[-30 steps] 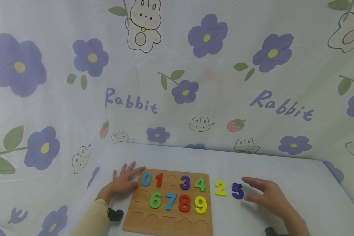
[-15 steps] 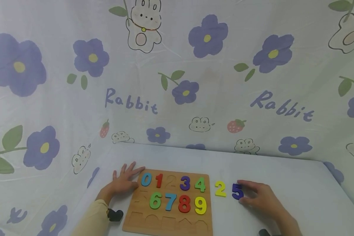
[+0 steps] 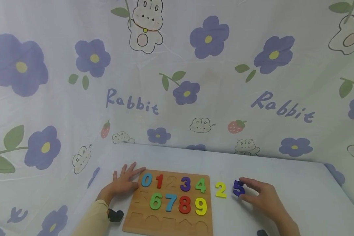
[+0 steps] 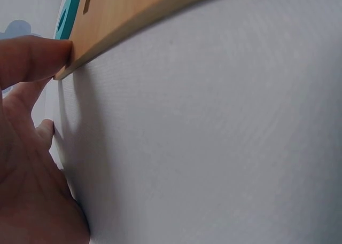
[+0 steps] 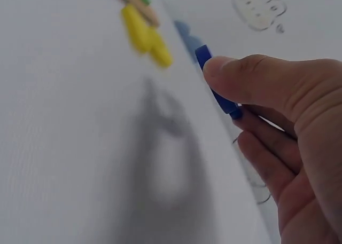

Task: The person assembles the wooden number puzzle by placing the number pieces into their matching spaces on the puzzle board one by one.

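A dark blue number 5 piece [image 3: 238, 188] is pinched between the thumb and fingers of my right hand [image 3: 264, 198]. In the right wrist view the number 5 [image 5: 218, 89] is held up above its shadow on the white surface. My left hand [image 3: 124, 182] rests at the left edge of the wooden number board [image 3: 141, 226], fingers spread, and in the left wrist view the thumb [image 4: 37, 57] touches the board's edge. Coloured numbers 0, 1, 3, 4, 6, 7, 8 and 9 sit on the board. The recesses for 2 [image 3: 171, 181] and 5 [image 3: 141, 197] show bare wood.
A yellow number 2 piece [image 3: 220, 190] lies on the white table [image 3: 309, 190] between the board and my right hand. Outlined recesses run along the board's front row. Behind the table hangs a patterned cloth [image 3: 212, 72] with flowers and rabbits.
My right hand has come leftward to the number 5, taken hold of it and lifted it, tilting it slightly. The left hand and the board stay where they were.
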`<state>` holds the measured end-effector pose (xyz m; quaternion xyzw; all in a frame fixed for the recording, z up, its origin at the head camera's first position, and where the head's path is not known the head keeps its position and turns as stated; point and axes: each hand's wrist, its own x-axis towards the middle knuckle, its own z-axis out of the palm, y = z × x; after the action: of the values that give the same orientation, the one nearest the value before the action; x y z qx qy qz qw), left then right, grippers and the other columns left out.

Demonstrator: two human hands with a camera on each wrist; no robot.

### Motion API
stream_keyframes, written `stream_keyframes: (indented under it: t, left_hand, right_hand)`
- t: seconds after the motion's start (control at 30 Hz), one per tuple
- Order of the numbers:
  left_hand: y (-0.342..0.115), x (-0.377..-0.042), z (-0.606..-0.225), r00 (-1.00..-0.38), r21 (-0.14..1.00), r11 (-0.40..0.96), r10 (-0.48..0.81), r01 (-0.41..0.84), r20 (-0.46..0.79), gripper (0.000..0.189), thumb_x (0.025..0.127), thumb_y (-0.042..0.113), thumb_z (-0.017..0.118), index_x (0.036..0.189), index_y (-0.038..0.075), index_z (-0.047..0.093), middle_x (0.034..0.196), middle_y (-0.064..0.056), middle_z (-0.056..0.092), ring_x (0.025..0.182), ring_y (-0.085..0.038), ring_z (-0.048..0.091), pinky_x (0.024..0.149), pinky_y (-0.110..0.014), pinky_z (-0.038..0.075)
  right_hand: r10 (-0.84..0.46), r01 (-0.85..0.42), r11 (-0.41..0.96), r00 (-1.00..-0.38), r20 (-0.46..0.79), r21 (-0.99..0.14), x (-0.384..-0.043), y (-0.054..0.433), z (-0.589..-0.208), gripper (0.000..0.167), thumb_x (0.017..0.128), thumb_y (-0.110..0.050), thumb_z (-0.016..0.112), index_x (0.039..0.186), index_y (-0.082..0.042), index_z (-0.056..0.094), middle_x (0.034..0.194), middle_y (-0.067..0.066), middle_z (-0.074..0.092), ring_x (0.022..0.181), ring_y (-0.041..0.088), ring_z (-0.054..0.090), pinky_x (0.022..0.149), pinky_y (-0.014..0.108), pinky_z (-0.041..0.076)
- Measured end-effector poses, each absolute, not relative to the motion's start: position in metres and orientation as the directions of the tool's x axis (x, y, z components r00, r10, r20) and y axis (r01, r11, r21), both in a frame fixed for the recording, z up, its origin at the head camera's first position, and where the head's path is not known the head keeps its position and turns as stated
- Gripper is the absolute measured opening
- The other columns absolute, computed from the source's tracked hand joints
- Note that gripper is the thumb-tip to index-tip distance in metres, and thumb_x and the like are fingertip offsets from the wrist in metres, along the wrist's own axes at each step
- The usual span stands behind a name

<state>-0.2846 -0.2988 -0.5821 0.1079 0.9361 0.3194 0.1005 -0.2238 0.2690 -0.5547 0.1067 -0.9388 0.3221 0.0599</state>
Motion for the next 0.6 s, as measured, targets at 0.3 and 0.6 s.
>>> stream_keyframes:
  t: [0.3, 0.6]
  left_hand:
    - [-0.299, -0.287, -0.585, -0.958, 0.612, 0.78, 0.258, 0.131, -0.123, 0.073, 0.093, 0.028, 0.068, 0.164, 0.036, 0.052, 0.183, -0.02, 0.016, 0.166, -0.058, -0.009, 0.12, -0.086, -0.02]
    - [-0.295, -0.285, -0.579, -0.959, 0.585, 0.803, 0.24, 0.108, -0.152, 0.073, 0.094, 0.026, 0.067, 0.165, 0.032, 0.051, 0.184, -0.02, 0.014, 0.167, -0.057, -0.009, 0.122, -0.084, -0.018]
  right_hand:
    - [-0.167, -0.276, 0.748, -0.958, 0.231, -0.603, -0.22, 0.223, -0.506, 0.062, 0.088, -0.025, 0.093, 0.145, -0.013, 0.072, 0.143, 0.01, 0.075, 0.131, 0.039, 0.072, 0.107, 0.063, 0.058]
    - [-0.226, -0.358, 0.684, -0.932, 0.283, -0.635, -0.233, 0.174, -0.484, 0.06, 0.09, -0.023, 0.092, 0.145, -0.014, 0.072, 0.143, 0.006, 0.076, 0.131, 0.036, 0.073, 0.109, 0.062, 0.057]
